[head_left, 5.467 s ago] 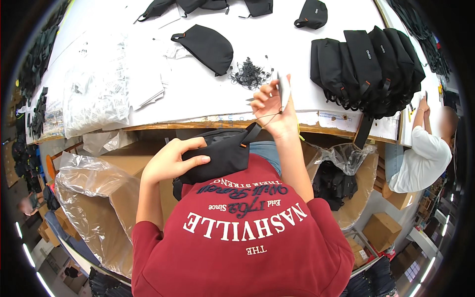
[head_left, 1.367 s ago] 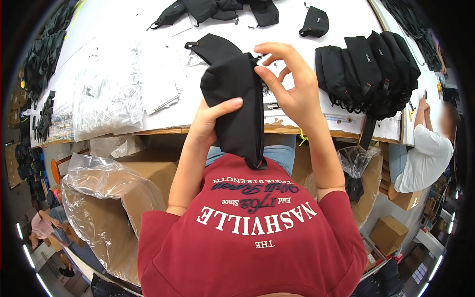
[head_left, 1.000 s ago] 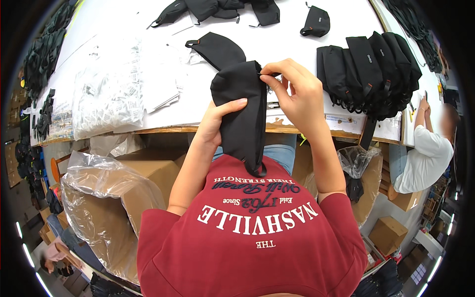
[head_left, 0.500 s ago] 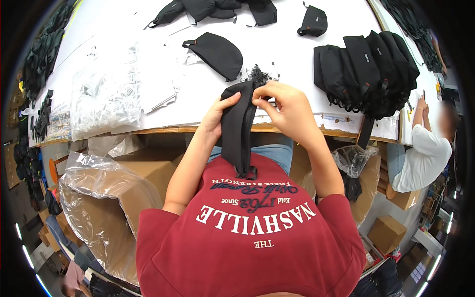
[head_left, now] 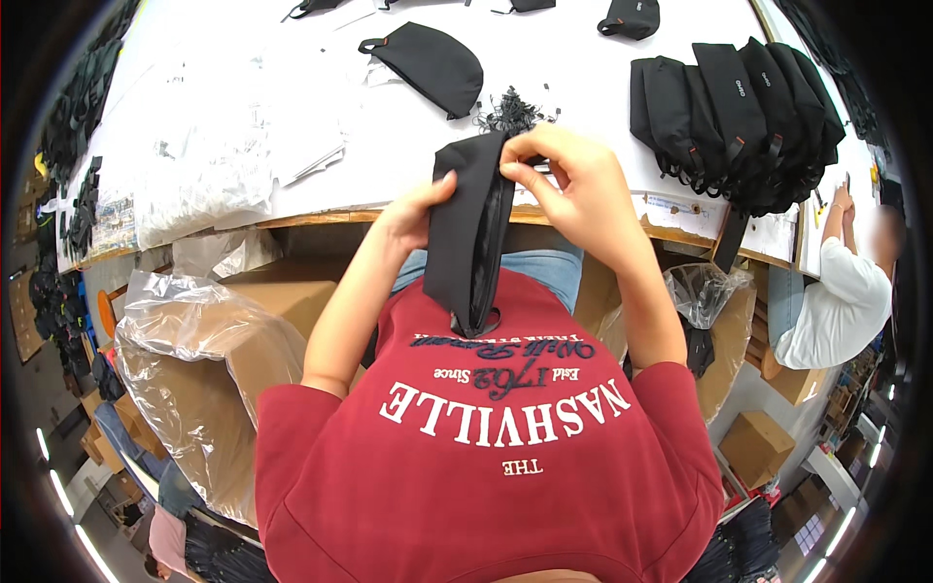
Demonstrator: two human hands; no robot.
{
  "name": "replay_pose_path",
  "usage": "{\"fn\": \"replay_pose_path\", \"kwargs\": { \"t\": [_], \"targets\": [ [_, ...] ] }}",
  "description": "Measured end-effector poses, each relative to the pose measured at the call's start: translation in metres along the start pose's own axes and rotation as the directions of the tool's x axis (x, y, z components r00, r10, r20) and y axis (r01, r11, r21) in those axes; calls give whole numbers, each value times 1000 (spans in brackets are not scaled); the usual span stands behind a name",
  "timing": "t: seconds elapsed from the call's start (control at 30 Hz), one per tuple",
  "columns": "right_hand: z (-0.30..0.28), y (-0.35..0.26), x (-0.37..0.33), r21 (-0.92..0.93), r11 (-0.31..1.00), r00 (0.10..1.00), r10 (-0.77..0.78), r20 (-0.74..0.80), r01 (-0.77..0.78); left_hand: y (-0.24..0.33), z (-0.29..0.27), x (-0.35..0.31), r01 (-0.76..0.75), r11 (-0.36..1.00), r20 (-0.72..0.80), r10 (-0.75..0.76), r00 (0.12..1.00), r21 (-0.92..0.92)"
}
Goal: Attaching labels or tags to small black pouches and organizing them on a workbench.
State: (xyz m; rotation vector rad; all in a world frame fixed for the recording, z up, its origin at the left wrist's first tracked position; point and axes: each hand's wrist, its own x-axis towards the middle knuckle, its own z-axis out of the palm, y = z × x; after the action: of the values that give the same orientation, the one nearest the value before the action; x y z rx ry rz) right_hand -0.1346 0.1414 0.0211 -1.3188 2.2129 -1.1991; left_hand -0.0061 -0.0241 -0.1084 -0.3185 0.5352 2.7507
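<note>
black pouch is up in front of the torso, between the 2 hands, long side running roughly up and down, leaning a bit, upper end over the table edge, lower end against the red shirt. left hand is on the pouch's left side, closed around it, thumb on the near face, other fingers hidden behind. right hand is at the pouch's upper right corner, thumb and index nearly together on the edge, remaining fingers curled loosely; cannot tell exactly what that pinch has. pouch opening faces right, slit parted, dark inside; small loop at the bottom end, well below both hands. just beyond the right hand: tangled pile of black cords on the white table. 1 more pouch lies ahead to the left, apart from the hands. packed row of black pouches on the right, paper stack and clear plastic bag on the left. co-worker far right, white top.
</note>
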Motion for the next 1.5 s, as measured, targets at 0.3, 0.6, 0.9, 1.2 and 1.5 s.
{"fn": "replay_pose_path", "kwargs": {
  "t": [0.3, 0.6, 0.9, 1.2, 1.5],
  "targets": [
    [25, 1, -29, 185, 982, 990, -55, 132, 30, -8, 28, -9, -119, 993, -289, 120, 950, 23],
    [34, -8, -30, 262, 960, 953, -165, 253, 97, 26, 22, 1, -276, 954, -309, 231, 923, -113],
    [28, -14, -18, 147, 985, 994, -101, 47, 93, 24, 34, -1, -349, 936, -250, 347, 904, 40],
    [19, -15, -18, 222, 973, 956, -118, 269, 57, 31, 24, 5, -383, 921, -284, 349, 893, -73],
    [16, -26, -26, -6, 968, 966, -251, -61, 251, 43, 33, -1, -547, 828, -233, 510, 828, -128]
  ]
}}
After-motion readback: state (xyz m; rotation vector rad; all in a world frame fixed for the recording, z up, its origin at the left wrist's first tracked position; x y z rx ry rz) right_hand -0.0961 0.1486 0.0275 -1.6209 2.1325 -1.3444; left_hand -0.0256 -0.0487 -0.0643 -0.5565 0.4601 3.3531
